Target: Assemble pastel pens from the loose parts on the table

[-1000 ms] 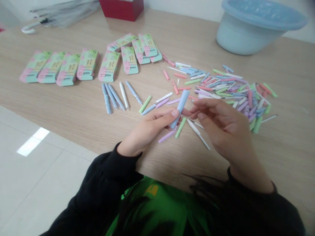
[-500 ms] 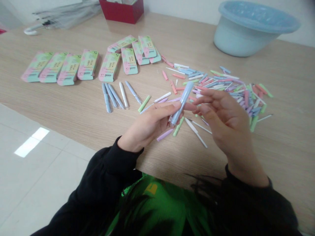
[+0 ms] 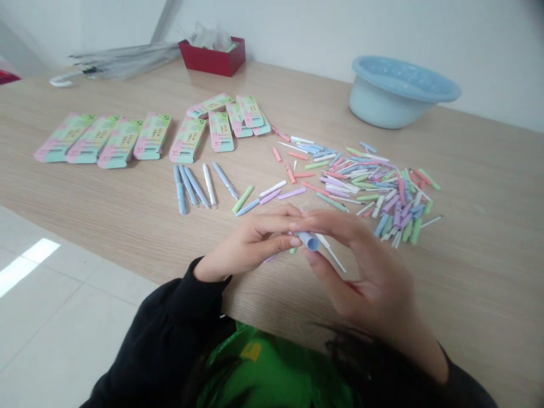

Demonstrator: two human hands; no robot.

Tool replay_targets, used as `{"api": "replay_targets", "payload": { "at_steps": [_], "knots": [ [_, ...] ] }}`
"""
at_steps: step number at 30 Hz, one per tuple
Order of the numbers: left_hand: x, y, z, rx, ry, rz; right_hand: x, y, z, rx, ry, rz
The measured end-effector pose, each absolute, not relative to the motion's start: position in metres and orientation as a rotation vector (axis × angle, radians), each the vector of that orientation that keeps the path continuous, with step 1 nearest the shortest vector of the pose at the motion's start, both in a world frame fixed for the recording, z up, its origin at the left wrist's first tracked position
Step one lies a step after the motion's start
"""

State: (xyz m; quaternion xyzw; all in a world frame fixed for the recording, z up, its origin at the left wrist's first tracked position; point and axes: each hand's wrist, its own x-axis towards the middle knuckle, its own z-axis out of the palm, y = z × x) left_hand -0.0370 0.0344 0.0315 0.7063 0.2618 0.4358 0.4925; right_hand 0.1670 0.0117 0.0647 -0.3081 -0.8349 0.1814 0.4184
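Between my two hands is a blue pen barrel [image 3: 310, 242], its round open end facing me. My left hand [image 3: 250, 241] pinches it from the left, and my right hand [image 3: 361, 260] grips it with thumb and fingers from the right. The barrel's far end is hidden by my fingers. Beyond my right hand lies a heap of pastel pen parts [image 3: 382, 192]. Several assembled pens, blue ones [image 3: 195, 186] and a white pen [image 3: 209, 184], lie side by side at centre left. A thin white part [image 3: 335, 258] rests on the table behind the barrel.
Several pastel boxes [image 3: 153, 136] stand in a row and a small cluster at the back left of the wooden table [image 3: 106, 209]. Behind them are a clear umbrella [image 3: 123, 61] and a red box [image 3: 212, 59]. A light blue basin [image 3: 382, 102] sits at the back right.
My right hand has closed onto the blue barrel, which has turned so that an open end faces me. The head view has tilted up, showing more of the wall.
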Motion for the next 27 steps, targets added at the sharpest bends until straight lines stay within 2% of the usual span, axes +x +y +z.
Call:
{"api": "replay_targets", "payload": {
  "at_steps": [11, 17, 22, 27],
  "knots": [
    [-0.032, 0.026, 0.039, 1.698, 0.637, 1.028, 0.17, 0.006, 0.063, -0.762, -1.99, 0.621],
    [-0.042, 0.025, 0.022, 1.704, 0.83, 1.122, 0.177, 0.012, 0.057, -0.845, -2.112, 0.401],
    [-0.052, 0.005, 0.024, 1.648, 1.034, 1.177, 0.223, 0.026, 0.043, -1.161, -2.043, 0.231],
    [-0.051, 0.001, 0.021, 1.466, 1.125, 1.261, 0.263, 0.046, 0.022, -1.284, -2.163, 0.233]
  ]
}}
